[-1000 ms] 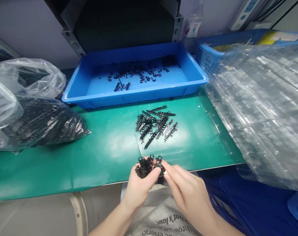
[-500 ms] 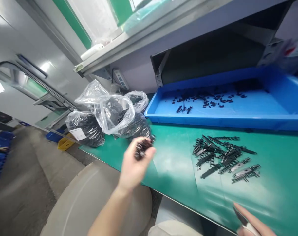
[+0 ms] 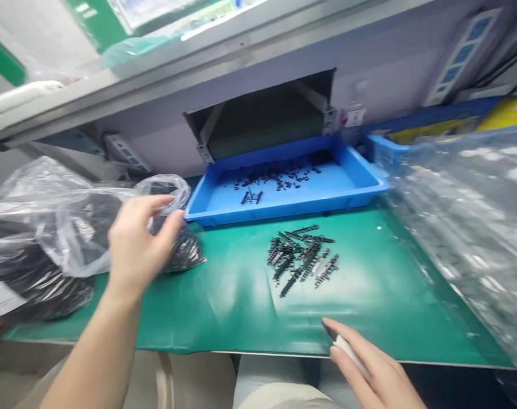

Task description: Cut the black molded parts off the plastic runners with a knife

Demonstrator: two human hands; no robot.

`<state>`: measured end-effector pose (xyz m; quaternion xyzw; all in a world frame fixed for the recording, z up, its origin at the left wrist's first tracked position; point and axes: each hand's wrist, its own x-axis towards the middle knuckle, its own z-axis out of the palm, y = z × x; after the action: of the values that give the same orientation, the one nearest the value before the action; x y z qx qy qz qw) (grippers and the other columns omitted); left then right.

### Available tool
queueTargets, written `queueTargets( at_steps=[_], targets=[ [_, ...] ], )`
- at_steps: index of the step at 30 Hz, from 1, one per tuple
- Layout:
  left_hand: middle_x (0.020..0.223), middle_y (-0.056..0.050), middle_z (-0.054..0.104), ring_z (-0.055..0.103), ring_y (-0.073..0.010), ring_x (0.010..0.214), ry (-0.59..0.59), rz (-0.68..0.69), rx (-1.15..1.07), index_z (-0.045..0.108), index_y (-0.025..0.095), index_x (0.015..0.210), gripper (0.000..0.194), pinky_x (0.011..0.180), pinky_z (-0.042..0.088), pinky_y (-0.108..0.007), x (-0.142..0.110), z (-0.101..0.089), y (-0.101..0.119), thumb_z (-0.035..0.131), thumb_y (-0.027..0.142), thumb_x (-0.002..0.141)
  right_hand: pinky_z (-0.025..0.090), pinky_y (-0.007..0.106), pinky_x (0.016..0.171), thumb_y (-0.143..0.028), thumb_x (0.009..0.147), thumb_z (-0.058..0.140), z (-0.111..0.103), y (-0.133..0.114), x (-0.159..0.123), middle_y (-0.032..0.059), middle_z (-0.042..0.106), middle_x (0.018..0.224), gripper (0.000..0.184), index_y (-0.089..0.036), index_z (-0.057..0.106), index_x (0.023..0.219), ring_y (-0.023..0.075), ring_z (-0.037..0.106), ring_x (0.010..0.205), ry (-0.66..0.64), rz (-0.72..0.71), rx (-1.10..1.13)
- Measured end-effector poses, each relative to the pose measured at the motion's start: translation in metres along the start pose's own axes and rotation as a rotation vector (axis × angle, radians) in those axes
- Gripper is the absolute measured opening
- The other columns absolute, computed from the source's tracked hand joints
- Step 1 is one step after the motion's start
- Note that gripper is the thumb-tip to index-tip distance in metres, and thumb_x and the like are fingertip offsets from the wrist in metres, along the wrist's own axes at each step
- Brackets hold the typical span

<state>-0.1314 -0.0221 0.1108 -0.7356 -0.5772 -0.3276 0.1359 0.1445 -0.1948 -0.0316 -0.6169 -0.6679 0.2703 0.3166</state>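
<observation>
My left hand (image 3: 134,241) is raised over the clear plastic bags at the left, thumb and fingers apart, and I see nothing in its grasp. Behind and below it, an open plastic bag (image 3: 77,233) and another bag (image 3: 184,250) hold black parts. Near the front edge of the table, my right hand (image 3: 371,369) is closed around a white-handled tool (image 3: 350,355) with a dark, blade-like tip. Beyond that tip, a loose pile of narrow black plastic parts (image 3: 299,255) lies on the green mat (image 3: 224,295).
A shallow blue tray (image 3: 258,215) with many small black pieces stands at the back. Clear plastic trays (image 3: 467,227) are stacked along the right. A metal shelf (image 3: 241,54) crosses above the table, and a labelled bag (image 3: 41,284) sits at far left.
My left hand has released the bunch of black parts and moved over the bags, its fingers now spread. The view has turned right. My right hand still grips the tool.
</observation>
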Motion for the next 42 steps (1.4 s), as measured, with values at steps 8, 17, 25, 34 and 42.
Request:
queueTargets(
  at_steps=[8, 17, 25, 34, 42],
  targets=[
    [0.106, -0.010, 0.061, 0.056, -0.0205, 0.100, -0.696, 0.252, -0.274, 0.060, 0.012, 0.101, 0.025, 0.089, 0.044, -0.033, -0.023, 0.140, 0.088, 0.044, 0.019, 0.083, 0.049, 0.020, 0.079, -0.026, 0.087, 0.044, -0.004, -0.002, -0.012, 0.0029, 0.065, 0.108, 0.030, -0.019, 0.057, 0.112, 0.0167, 0.062, 0.094, 0.023, 0.090, 0.077],
    [0.098, -0.012, 0.057, 0.051, -0.0272, 0.093, -0.770, 0.301, -0.265, 0.060, 0.015, 0.112, 0.034, 0.081, 0.043, -0.041, -0.028, 0.179, 0.115, 0.046, 0.028, 0.084, 0.049, 0.022, 0.077, -0.026, 0.086, 0.046, -0.005, -0.004, -0.013, 0.0026, 0.066, 0.104, 0.028, -0.022, 0.058, 0.111, 0.0180, 0.063, 0.091, 0.060, 0.153, 0.149],
    [0.099, -0.010, 0.055, 0.047, -0.0234, 0.090, -0.863, 0.471, -0.339, 0.058, 0.018, 0.114, 0.033, 0.080, 0.040, -0.038, -0.058, 0.157, 0.108, 0.042, 0.027, 0.086, 0.046, 0.027, 0.080, -0.025, 0.085, 0.045, -0.002, -0.006, -0.006, 0.0028, 0.065, 0.108, 0.029, -0.021, 0.056, 0.111, 0.0189, 0.060, 0.094, 0.021, 0.164, 0.212],
    [0.097, -0.008, 0.057, 0.049, -0.0216, 0.090, -0.841, 0.519, -0.413, 0.060, 0.017, 0.101, 0.026, 0.079, 0.037, -0.036, -0.075, 0.123, 0.121, 0.042, 0.029, 0.088, 0.045, 0.029, 0.082, -0.022, 0.083, 0.046, -0.011, -0.010, -0.007, 0.0049, 0.065, 0.107, 0.029, -0.020, 0.058, 0.109, 0.0200, 0.060, 0.095, -0.024, 0.231, 0.271],
    [0.083, -0.006, 0.060, 0.051, -0.0215, 0.081, -0.900, 0.588, -0.351, 0.061, 0.016, 0.090, 0.018, 0.071, 0.038, -0.035, -0.078, 0.112, 0.138, 0.045, 0.024, 0.086, 0.047, 0.032, 0.074, -0.029, 0.080, 0.048, -0.013, -0.007, -0.007, 0.0065, 0.066, 0.091, 0.031, -0.017, 0.058, 0.107, 0.0202, 0.060, 0.079, 0.097, 0.385, 0.342]
  ],
)
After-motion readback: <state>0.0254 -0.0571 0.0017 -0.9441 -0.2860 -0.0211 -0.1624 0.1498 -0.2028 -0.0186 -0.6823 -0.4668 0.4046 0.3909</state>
